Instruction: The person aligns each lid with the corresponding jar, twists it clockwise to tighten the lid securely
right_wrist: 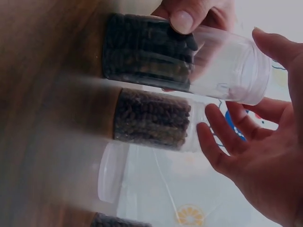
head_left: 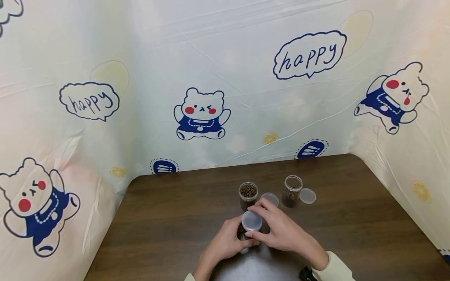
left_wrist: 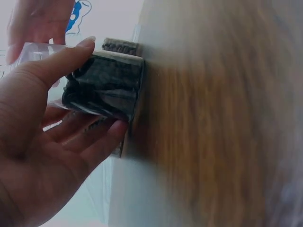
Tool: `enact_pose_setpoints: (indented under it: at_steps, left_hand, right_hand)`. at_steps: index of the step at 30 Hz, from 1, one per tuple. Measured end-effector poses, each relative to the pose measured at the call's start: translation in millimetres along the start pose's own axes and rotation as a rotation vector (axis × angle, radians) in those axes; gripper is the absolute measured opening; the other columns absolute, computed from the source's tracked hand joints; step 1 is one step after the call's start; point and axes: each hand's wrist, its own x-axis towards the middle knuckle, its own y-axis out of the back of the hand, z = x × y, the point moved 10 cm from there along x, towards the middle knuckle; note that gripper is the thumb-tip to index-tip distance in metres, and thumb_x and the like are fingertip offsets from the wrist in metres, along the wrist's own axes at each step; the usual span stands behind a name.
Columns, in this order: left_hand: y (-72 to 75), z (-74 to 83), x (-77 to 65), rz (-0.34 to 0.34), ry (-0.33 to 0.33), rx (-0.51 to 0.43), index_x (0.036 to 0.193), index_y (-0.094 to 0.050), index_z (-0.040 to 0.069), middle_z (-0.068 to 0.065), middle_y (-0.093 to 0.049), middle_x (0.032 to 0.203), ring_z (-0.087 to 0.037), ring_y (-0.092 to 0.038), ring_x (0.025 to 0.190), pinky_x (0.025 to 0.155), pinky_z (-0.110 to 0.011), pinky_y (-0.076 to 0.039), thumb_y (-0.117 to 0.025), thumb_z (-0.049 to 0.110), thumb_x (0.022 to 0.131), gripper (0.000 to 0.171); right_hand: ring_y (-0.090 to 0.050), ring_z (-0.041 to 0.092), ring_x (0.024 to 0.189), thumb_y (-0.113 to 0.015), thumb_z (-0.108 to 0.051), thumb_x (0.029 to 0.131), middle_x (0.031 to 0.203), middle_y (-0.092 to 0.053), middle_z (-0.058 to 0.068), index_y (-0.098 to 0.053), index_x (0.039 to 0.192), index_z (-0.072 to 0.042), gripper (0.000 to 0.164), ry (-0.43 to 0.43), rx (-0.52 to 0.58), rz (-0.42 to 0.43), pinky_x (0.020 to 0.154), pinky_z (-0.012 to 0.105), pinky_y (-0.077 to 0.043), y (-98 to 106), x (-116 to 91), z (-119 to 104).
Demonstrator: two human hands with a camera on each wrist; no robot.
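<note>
A clear plastic jar, partly filled with dark beans, stands upright on the table in front of me. My left hand grips its body from the left, thumb across the near side in the left wrist view. A translucent lid covers its mouth. My right hand holds this lid at its rim, with thumb on the near side and fingers on the far side. Just behind stands a lidless jar of brown beans, and a loose lid lies beside it, partly hidden by my right hand.
Farther right stands another lidless jar with brown contents, and a flat lid lies next to it. A black object shows by my right sleeve. Printed cloth hangs around the brown wooden table.
</note>
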Motion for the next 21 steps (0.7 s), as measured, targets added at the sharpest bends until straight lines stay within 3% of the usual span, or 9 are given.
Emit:
enact_pose_setpoints:
  at_steps: [5,10,15,21]
  left_hand:
    - [3.2,-2.8,-4.7,0.074,0.039,-0.043,0.126,-0.072,0.023,0.006,-0.078,0.113,-0.002,-0.072,0.105,0.089,-0.022,-0.059,-0.091,0.037,0.083,0.050]
    - [8.4,-0.2,-7.0,0.153,0.048,0.006,0.115,-0.076,0.021,0.006,-0.080,0.103,-0.001,-0.072,0.096,0.082,-0.021,-0.059,-0.094,0.029,0.078,0.042]
    - [7.3,-2.8,-5.2,0.135,0.101,-0.033,0.117,-0.075,0.018,0.002,-0.080,0.105,-0.004,-0.074,0.098,0.082,-0.019,-0.059,-0.094,0.025,0.077,0.045]
    - [1.9,-12.0,-5.3,0.081,0.173,-0.165,0.126,-0.072,0.018,-0.004,-0.079,0.117,-0.012,-0.075,0.110,0.087,-0.017,-0.058,-0.096,0.027,0.076,0.056]
  right_hand:
    - [-0.057,0.000,0.088,-0.085,-0.044,0.088,0.108,-0.056,-0.006,-0.070,0.122,-0.013,0.049,0.052,-0.033,0.142,0.076,0.018,-0.053,3,-2,-8]
    - [-0.055,0.002,0.079,-0.088,-0.043,0.083,0.099,-0.056,-0.004,-0.071,0.113,-0.011,0.048,0.056,-0.119,0.266,0.069,0.017,-0.049,7,-5,-16]
    - [-0.057,0.004,0.079,-0.091,-0.047,0.080,0.100,-0.057,-0.005,-0.071,0.113,-0.011,0.053,-0.040,-0.130,0.259,0.068,0.020,-0.051,6,-6,-11]
    - [-0.060,0.000,0.090,-0.090,-0.052,0.079,0.108,-0.059,-0.012,-0.069,0.120,-0.018,0.057,-0.140,0.007,0.194,0.077,0.024,-0.056,2,-9,3]
